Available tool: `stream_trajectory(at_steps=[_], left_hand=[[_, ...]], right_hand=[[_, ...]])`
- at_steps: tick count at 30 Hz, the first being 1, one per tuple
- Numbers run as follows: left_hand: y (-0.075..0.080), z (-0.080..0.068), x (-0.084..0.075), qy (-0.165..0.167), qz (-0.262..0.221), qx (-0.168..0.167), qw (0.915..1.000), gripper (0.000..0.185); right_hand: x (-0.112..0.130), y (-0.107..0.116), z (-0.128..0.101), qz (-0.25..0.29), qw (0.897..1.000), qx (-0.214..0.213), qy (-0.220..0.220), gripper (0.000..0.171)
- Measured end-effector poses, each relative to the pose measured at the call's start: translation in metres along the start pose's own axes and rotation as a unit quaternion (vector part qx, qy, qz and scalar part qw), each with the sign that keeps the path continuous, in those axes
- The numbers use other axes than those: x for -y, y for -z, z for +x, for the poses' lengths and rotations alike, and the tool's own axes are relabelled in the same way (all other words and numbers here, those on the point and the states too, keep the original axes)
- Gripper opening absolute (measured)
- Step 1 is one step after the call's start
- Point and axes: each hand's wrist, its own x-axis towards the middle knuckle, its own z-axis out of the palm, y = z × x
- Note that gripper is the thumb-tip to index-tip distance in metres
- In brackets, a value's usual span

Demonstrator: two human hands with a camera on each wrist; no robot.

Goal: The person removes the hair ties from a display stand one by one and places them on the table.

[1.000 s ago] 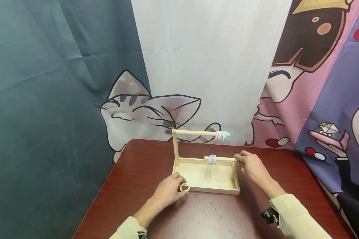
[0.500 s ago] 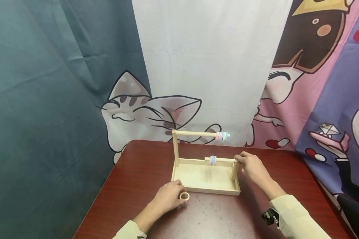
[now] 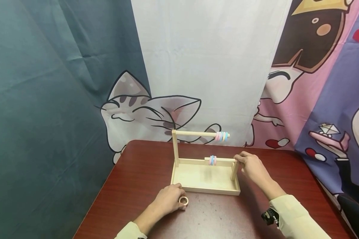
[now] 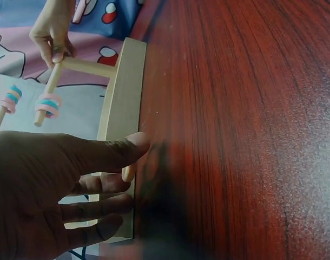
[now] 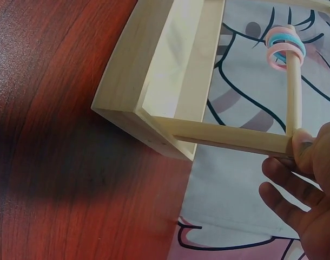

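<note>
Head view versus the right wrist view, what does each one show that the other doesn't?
Only the head view shows the left hand on the table, touching a small wooden ring, and the upper rod's rings. Only the right wrist view shows the tray's corner joint close up. Both show the wooden tray, the pink and blue rings on the lower rod, and the right hand at the short post's top.

Pink-blue rings [image 3: 212, 160], pale wood rack [image 3: 205, 190], red-brown table [image 3: 131, 186].
</note>
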Motion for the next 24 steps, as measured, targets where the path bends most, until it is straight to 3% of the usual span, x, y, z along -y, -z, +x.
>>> stream_trajectory(at_steps=[24], left_hand=[[-0.0084,-0.0006,0.0046,-0.007,0.004,0.001,1.0,0.037]], right_hand=[[-0.0006,-0.0006,0.0012,-0.001,1.0,-0.002,0.003,0.029]])
